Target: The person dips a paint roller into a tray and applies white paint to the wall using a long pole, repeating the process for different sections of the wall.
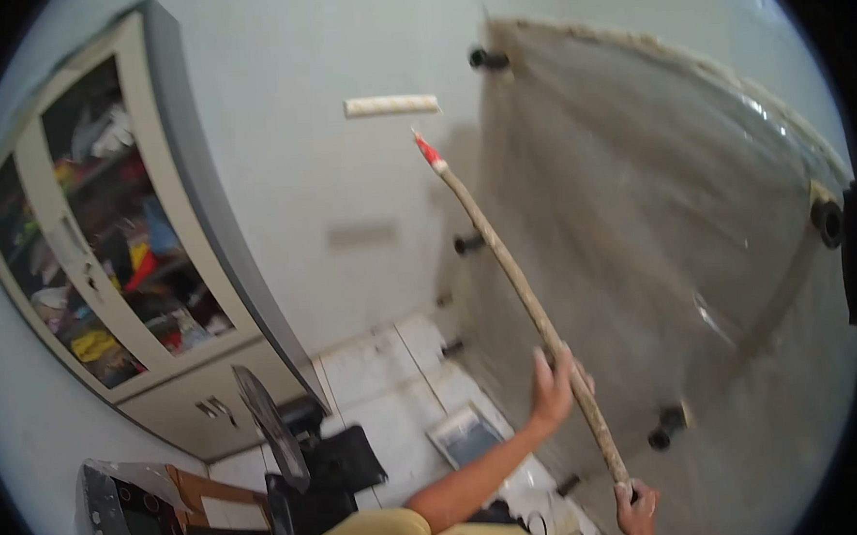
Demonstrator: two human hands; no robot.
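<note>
A long wooden pole (518, 272) with a red handle piece at its top runs up toward the pale wall. Near its upper end a white paint roller (391, 106) is against the wall. My left hand (554, 389) is wrapped round the pole's lower middle. Lower down, my right hand (637, 510) grips the pole close to its bottom end.
A glass-door cabinet (160, 223) full of cloth items stands at left. A plastic-covered upright panel (629, 218) with black round feet fills the right. Below are a black chair (347, 461), an oven (137, 525) and a paint tray (467, 438) on the tiled floor.
</note>
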